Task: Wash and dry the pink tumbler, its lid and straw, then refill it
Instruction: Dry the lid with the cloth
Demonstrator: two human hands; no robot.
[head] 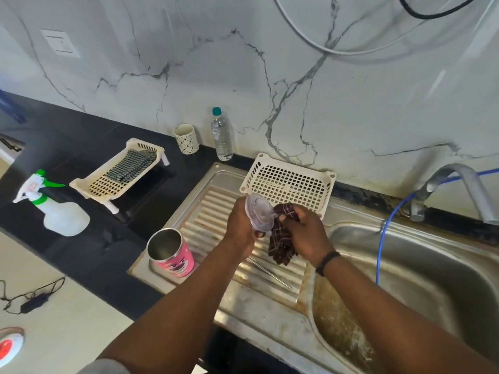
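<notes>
The left hand (241,228) grips the clear plastic lid (259,215) while the right hand (305,233) pinches a dark checked cloth (280,247) against it, above the steel drainboard (216,201) where the open pink tumbler (172,255) stands beside the metal straw (270,273), the white perforated basket (289,182) just behind.

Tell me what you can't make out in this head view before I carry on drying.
- Straw: upper end hidden behind the left forearm.
- Lid: far face turned away; wet or dry unclear.
- Left hand fingers: hidden behind the lid.
- Tumbler: bottom inside too dark.
- Tap: spout cut off by the right edge.
</notes>
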